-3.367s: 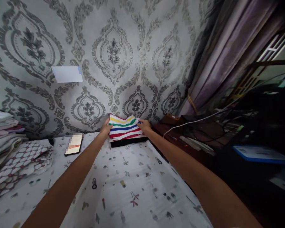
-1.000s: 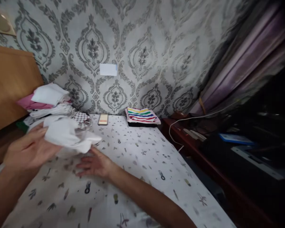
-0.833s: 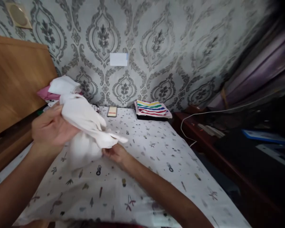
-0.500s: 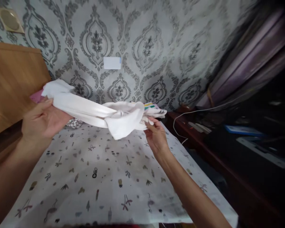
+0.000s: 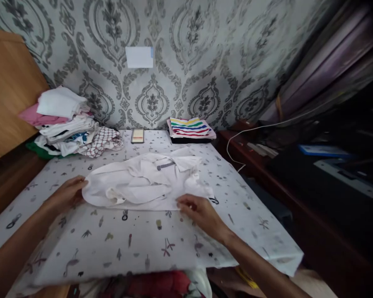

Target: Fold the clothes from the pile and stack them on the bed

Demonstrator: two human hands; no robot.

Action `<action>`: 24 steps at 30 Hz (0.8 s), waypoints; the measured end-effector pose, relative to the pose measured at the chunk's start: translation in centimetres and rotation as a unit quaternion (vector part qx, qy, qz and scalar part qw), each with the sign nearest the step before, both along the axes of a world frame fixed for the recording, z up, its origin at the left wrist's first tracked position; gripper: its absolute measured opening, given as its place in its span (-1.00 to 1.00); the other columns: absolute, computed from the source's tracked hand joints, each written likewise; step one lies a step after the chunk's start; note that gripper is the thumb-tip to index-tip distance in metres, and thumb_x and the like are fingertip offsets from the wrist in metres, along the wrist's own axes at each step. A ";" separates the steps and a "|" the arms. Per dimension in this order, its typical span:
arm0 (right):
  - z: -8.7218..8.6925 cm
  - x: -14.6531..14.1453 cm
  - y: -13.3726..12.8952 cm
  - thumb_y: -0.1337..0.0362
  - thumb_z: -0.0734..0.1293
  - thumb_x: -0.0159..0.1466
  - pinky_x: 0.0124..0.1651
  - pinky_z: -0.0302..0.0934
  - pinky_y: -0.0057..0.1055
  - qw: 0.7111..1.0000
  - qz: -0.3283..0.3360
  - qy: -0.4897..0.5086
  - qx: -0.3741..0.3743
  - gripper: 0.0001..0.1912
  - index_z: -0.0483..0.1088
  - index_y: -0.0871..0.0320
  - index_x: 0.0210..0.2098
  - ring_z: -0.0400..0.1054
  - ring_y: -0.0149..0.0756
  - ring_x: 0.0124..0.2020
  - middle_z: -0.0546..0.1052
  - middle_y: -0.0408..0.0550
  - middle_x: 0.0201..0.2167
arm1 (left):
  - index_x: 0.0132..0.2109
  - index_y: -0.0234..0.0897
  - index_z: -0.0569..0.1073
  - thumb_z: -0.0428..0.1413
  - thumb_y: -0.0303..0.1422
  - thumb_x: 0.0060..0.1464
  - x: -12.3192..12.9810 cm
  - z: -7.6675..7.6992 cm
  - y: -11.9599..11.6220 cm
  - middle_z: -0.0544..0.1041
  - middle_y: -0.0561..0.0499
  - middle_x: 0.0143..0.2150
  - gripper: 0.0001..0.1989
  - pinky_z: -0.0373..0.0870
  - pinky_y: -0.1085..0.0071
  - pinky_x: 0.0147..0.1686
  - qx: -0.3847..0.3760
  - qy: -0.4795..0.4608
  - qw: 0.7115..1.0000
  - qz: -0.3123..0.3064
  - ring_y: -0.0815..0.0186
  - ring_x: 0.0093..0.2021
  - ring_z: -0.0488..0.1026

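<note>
A white collared shirt [image 5: 136, 178] lies loosely spread and rumpled on the patterned tablecloth [image 5: 112, 248], with a small dark striped strip showing near its collar. At the shirt's left end, my left hand [image 5: 69, 192] pinches the edge of the fabric. My right hand [image 5: 199, 211] is closed on the shirt's near edge, right of its middle, with thumb and fingers together on the cloth.
A heap of crumpled clothes [image 5: 71, 128] sits at the back left beside a wooden panel [image 5: 9, 91]. Folded striped cloth [image 5: 191, 127] lies on a dark tray at the back, with a small card-like box [image 5: 137, 135] to its left. A cable [image 5: 236, 140] runs at right.
The white shirt, stretched in the air between both hands before, has come down onto the table. Both hands have lowered with it, and the view has tilted down.
</note>
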State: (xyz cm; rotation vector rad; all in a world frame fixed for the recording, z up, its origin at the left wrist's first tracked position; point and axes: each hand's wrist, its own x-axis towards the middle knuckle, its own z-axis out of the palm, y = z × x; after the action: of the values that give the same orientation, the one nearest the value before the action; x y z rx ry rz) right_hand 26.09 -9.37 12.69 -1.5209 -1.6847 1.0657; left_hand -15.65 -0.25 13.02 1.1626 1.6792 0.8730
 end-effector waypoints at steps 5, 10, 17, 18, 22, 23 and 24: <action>-0.6 1.7 3.5 0.20 0.27 0.29 0.18 0.24 0.00 0.955 -0.033 -0.268 0.121 -0.59 0.45 0.17 0.09 0.34 0.05 0.18 0.48 0.18 0.15 | -0.01 -0.22 0.43 0.06 0.00 0.10 3.7 1.6 -0.8 0.50 -0.20 0.03 -0.54 0.42 0.05 0.02 0.235 0.344 0.894 -0.167 -0.07 0.07 0.43; -2.2 2.7 3.9 0.00 0.33 0.29 0.25 0.13 0.12 0.916 -0.052 -0.384 0.101 -0.31 0.24 0.20 0.31 0.19 0.18 0.30 0.30 0.27 0.32 | 0.14 -0.10 0.43 0.03 -0.08 0.27 9.9 1.2 -3.0 0.47 -0.12 0.15 -0.61 0.36 0.27 0.02 0.258 0.329 0.788 -0.452 0.08 0.09 0.40; -3.3 3.8 3.4 0.15 0.16 0.40 0.09 0.21 -0.03 0.911 -0.086 -0.371 0.155 -0.59 0.43 0.15 0.11 0.45 0.03 0.02 0.58 0.18 0.01 | -0.21 -0.19 0.45 -0.14 -0.17 0.33 11.4 0.4 -0.7 0.48 -0.05 -0.17 -0.67 0.33 0.35 -0.21 0.206 0.274 0.837 -0.427 0.19 -0.16 0.41; -3.3 4.0 3.5 0.17 0.14 0.40 0.09 0.21 -0.04 0.919 -0.086 -0.349 0.158 -0.62 0.47 0.14 0.04 0.47 0.00 -0.02 0.60 0.15 -0.04 | -0.25 -0.20 0.44 -0.11 -0.14 0.31 11.2 0.6 -0.3 0.47 -0.02 -0.23 -0.67 0.31 0.38 -0.25 0.184 0.249 0.852 -0.422 0.22 -0.22 0.41; -2.4 4.6 3.6 0.11 0.18 0.36 0.05 0.23 -0.13 0.952 -0.113 -0.212 0.192 -0.67 0.52 0.11 -0.22 0.49 -0.09 -0.16 0.64 0.02 -0.23 | -0.43 -0.22 0.32 -0.02 -0.03 0.19 10.7 1.4 1.0 0.30 0.10 -0.48 -0.61 0.20 0.44 -0.45 0.114 0.175 0.898 -0.388 0.33 -0.48 0.26; -2.0 4.8 3.6 0.07 0.21 0.34 -0.01 0.27 -0.18 0.960 -0.125 -0.162 0.194 -0.67 0.52 0.10 -0.25 0.49 -0.12 -0.20 0.64 -0.01 -0.26 | -0.44 -0.22 0.32 0.02 -0.01 0.15 10.6 1.6 1.2 0.29 0.11 -0.50 -0.61 0.20 0.44 -0.46 0.111 0.155 0.912 -0.363 0.34 -0.48 0.25; -1.5 5.0 3.5 0.02 0.24 0.31 -0.09 0.30 -0.23 0.966 -0.135 -0.110 0.191 -0.67 0.52 0.10 -0.26 0.48 -0.15 -0.24 0.63 -0.03 -0.29 | -0.44 -0.22 0.32 0.06 0.01 0.11 10.4 1.9 1.4 0.29 0.11 -0.50 -0.60 0.22 0.45 -0.47 0.111 0.125 0.929 -0.329 0.34 -0.48 0.26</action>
State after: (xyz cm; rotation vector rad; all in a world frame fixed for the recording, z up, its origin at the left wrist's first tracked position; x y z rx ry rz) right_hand 31.13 -5.87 11.21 -1.5921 -1.6481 0.4131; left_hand -5.25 1.12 14.90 1.9107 1.2480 0.5024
